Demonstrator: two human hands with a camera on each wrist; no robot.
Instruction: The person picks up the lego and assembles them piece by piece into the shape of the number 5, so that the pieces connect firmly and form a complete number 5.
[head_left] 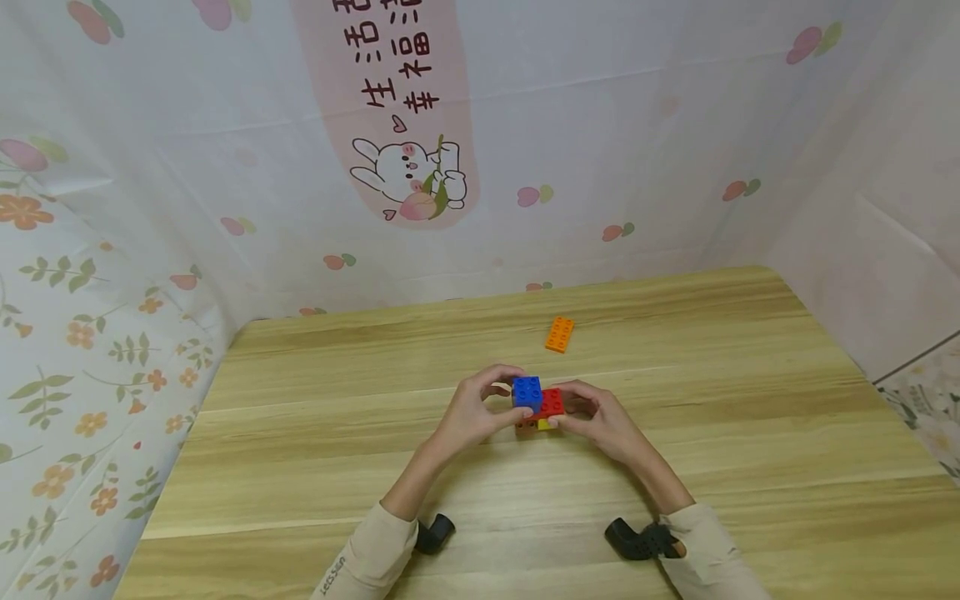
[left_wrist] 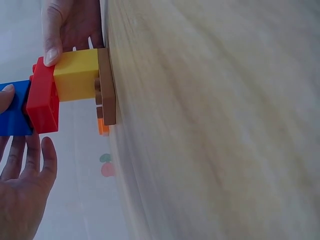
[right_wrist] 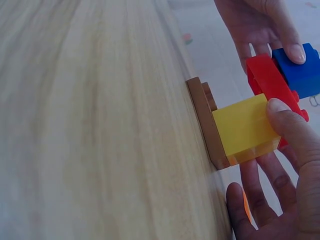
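Note:
A small stack of toy building bricks stands on the table between both hands. My left hand (head_left: 474, 414) pinches the blue brick (head_left: 527, 392) at the top, thumb on its near side and fingers behind. That blue brick sits over the left end of a red brick (left_wrist: 42, 97), which overhangs the yellow brick (right_wrist: 245, 127) below it. Lowest is a flat brown brick (right_wrist: 204, 122) with studs showing at its left end. My right hand (head_left: 606, 425) holds the yellow brick, its thumb tip close to the seam with the red one and its fingers round the back.
Beyond the stack, a flat orange brick (head_left: 559, 334) lies on the wooden table (head_left: 337, 467). Printed cloth (head_left: 600, 125) hangs behind the table's far edge and along its sides. A black wrist mount (head_left: 637, 540) juts inward from each sleeve.

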